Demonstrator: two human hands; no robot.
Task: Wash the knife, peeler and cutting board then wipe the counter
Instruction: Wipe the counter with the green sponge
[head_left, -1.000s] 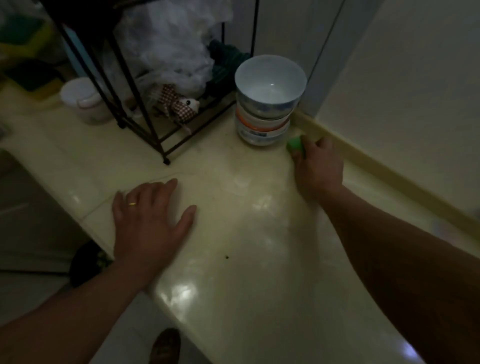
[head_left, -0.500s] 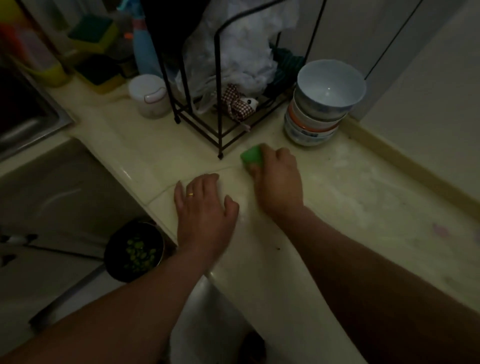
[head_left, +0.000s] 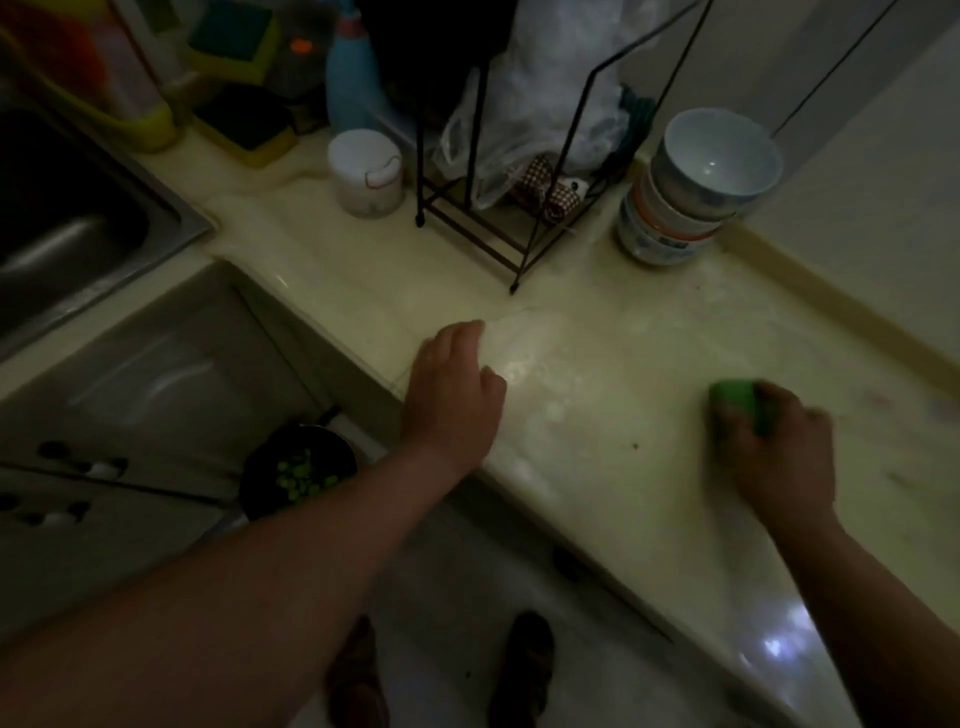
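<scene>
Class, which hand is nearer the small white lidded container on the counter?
Left. The left hand is in front of the small white lidded container; the right hand, gripping a green sponge, is much farther right.

Right hand (head_left: 779, 447): smeared by motion blur, its fingers cannot be told apart.
Green sponge (head_left: 740, 402): near side hidden under the gripping fingers.
Sink (head_left: 78, 244): cut off by the left edge.
Wire rack (head_left: 562, 156): top cut off by the upper edge.
Dark speck (head_left: 635, 446): 1 dot on the counter (head_left: 571, 338), too small to identify.
Pan (head_left: 296, 475): right side hidden behind the left forearm.
</scene>
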